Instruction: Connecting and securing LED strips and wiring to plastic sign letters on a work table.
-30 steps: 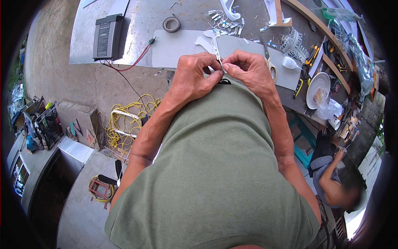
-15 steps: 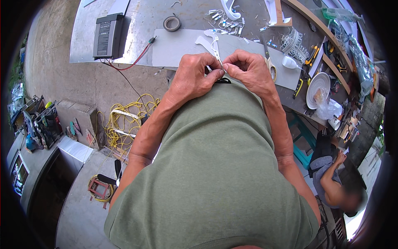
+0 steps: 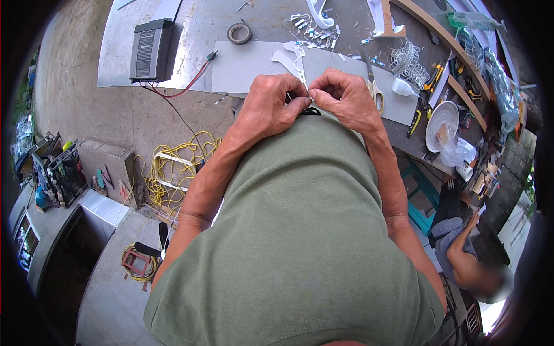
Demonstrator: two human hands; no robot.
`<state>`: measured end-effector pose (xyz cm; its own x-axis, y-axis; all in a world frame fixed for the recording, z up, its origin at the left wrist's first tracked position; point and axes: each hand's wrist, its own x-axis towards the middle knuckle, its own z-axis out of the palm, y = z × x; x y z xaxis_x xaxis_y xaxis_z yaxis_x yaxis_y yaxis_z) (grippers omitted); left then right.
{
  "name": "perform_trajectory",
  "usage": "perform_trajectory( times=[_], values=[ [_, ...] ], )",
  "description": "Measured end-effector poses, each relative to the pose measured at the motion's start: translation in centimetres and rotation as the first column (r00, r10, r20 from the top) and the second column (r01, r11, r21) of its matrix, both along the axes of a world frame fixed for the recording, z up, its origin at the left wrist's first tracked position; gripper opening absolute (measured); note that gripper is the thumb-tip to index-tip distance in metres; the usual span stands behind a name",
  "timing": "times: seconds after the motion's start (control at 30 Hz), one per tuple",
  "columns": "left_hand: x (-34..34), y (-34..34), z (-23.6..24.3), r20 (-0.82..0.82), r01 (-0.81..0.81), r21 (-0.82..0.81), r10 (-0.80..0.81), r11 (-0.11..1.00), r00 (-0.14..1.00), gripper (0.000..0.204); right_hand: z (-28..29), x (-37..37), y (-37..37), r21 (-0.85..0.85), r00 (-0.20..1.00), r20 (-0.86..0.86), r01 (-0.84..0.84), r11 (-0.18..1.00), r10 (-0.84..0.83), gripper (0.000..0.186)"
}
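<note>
My left hand (image 3: 274,105) and my right hand (image 3: 350,102) meet at the table's near edge, close to my body. Each is closed in a pinch, thumb against forefinger, on a thin white wire (image 3: 304,81). The fingers mostly hide the wire's end. That wire runs up to a white, forked plastic piece (image 3: 283,57), which lies on a grey sheet (image 3: 248,63) just beyond my hands. Scissors (image 3: 375,89) with pale handles lie to the right of my right hand.
Small white LED modules (image 3: 314,34) lie beyond the sheet, near a tape roll (image 3: 239,33). A black power supply box (image 3: 151,52) sits at left. Coiled clear wire (image 3: 410,62), a white bottle (image 3: 402,86) and a plate (image 3: 443,126) are at right. Another person (image 3: 459,248) sits lower right.
My hands stay nearly in place, still pinching the wire; the right fingers have shifted slightly. At the lower right, the other person's head and arm have moved a little.
</note>
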<state>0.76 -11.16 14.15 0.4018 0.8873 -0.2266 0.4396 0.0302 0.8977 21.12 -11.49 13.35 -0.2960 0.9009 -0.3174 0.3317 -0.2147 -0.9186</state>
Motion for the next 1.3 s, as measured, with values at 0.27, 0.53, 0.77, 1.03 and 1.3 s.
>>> perform_trajectory(
  times=[0.27, 0.53, 0.77, 1.03, 1.3],
  values=[
    [0.0, 0.0, -0.5, -0.011, 0.039, 0.128, -0.038, 0.991, 0.999, 0.014, 0.0, 0.0, 0.0, 0.022, 1.000, 0.000, -0.006, 1.000, 0.006, 0.015],
    [0.1, 0.1, 0.1, -0.028, 0.068, 0.129, -0.065, 0.989, 0.998, 0.013, 0.5, -0.1, 0.1, 0.054, 0.996, 0.073, -0.051, 0.997, 0.047, 0.013],
    [0.1, 0.4, 0.3, 0.018, -0.018, -0.058, 0.019, 0.998, 1.000, 0.019, -0.2, -0.5, -0.7, 0.139, 0.994, -0.030, 0.112, 0.984, -0.109, 0.011],
    [-0.2, 0.4, 0.4, 0.039, -0.088, -0.037, 0.090, 0.995, 0.995, 0.018, 0.5, -0.8, -0.6, 0.175, 0.997, 0.002, 0.075, 0.982, -0.077, 0.010],
    [-0.2, 0.1, 0.2, 0.043, -0.105, -0.033, 0.106, 0.994, 0.993, 0.017, 1.0, -1.1, -0.5, 0.244, 0.997, 0.063, 0.025, 0.970, -0.042, 0.008]
  ],
)
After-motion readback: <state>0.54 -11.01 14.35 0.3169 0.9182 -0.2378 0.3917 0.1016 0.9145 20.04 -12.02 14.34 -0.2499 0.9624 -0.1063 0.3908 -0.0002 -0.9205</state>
